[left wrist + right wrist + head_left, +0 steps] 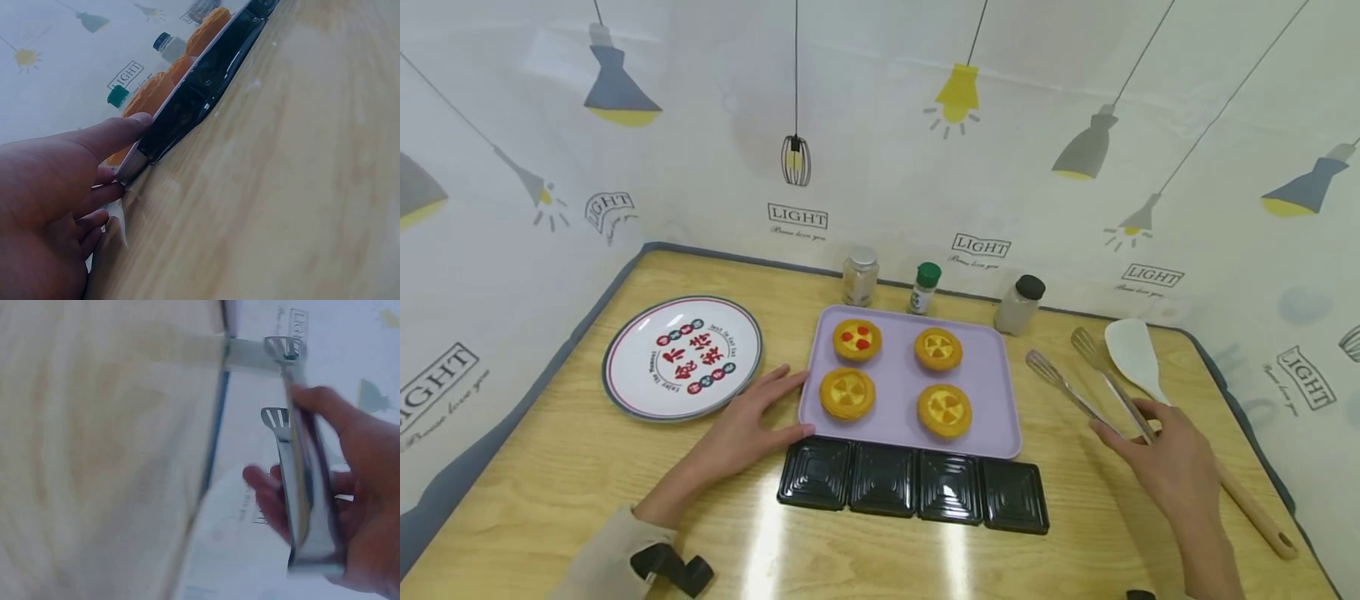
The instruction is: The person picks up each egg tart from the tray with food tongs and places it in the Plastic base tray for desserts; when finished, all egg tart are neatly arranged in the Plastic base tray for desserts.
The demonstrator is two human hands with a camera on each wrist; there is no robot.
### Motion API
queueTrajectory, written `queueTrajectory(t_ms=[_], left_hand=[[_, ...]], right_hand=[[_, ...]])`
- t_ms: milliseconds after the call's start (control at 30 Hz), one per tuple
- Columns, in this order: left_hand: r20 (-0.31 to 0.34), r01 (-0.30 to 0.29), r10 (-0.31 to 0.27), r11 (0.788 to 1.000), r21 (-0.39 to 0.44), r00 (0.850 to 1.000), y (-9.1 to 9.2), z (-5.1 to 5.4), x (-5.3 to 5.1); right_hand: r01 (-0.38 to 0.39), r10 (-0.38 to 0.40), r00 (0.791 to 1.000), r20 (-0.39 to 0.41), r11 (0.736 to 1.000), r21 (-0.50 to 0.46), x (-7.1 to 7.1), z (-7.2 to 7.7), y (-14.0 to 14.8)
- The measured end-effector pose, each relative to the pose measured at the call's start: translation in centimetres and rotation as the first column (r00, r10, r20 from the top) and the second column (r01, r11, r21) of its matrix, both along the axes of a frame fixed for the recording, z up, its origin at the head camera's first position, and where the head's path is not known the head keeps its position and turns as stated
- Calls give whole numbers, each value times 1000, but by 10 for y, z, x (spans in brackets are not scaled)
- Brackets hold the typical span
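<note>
My left hand (741, 437) rests at the left side of a lilac tray (895, 383), its thumb and fingertips touching the edge near the front corner. Several egg tarts lie on this tray, one egg tart (857, 340) dotted with red at the back left. On the right, my right hand (1172, 467) holds metal tongs (315, 506) above the table, thumb on one arm and fingers round the other. The slotted tips of the tongs point away from me and stand apart, with nothing between them.
Several black square dishes (883, 479) line the tray's front. A patterned plate (640, 358) lies left. Behind the tray stand a silver-capped jar (860, 279), a green-capped shaker (923, 289) and a black-capped jar (1018, 307). A white spatula (1131, 350) lies right, its wooden handle (1255, 508) beyond my hand.
</note>
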State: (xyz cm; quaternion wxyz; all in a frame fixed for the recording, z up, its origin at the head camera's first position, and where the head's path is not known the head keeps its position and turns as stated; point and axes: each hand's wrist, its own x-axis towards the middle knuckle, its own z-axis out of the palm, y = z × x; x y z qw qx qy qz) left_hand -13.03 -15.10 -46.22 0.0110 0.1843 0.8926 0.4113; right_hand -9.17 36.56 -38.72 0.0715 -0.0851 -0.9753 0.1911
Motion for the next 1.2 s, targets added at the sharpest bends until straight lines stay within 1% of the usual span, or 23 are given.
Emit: queueTrajectory(t_ms=[67,167,233,333,467,567,733,833,967,1200], left_hand=[[-4,1,-1,1000,-5,1000,0,1,0],[-3,-4,4,1000,-12,1000,-1,2,-1],[0,-6,6,1000,-14,1000,-2,2,-1],[2,-9,9,1000,-17,1000,-2,2,-2],[3,-11,11,1000,-15,1000,-2,4,-2],[6,-11,11,1000,-10,1000,-2,5,-2],[12,-8,8,1000,-12,1000,-1,4,-1],[15,-8,8,1000,-12,1000,-1,3,-1],[16,-5,5,1000,-11,1000,-1,2,0],[20,-4,4,1000,-4,1000,-1,-1,1]], right_hand=[[-21,22,997,-70,1000,9,5,10,-7],[-77,82,986,-146,996,43,11,23,-18],[-116,126,976,-178,991,64,16,28,-25],[-163,175,964,-198,984,75,23,33,-35],[-224,229,955,-190,973,49,32,32,-48],[-270,275,944,-181,962,52,35,27,-57],[-331,346,925,-157,936,118,38,18,-67],[-346,369,917,-149,924,161,38,14,-69],[-347,373,917,-142,920,181,38,10,-71],[-340,366,923,-117,920,193,35,7,-73]])
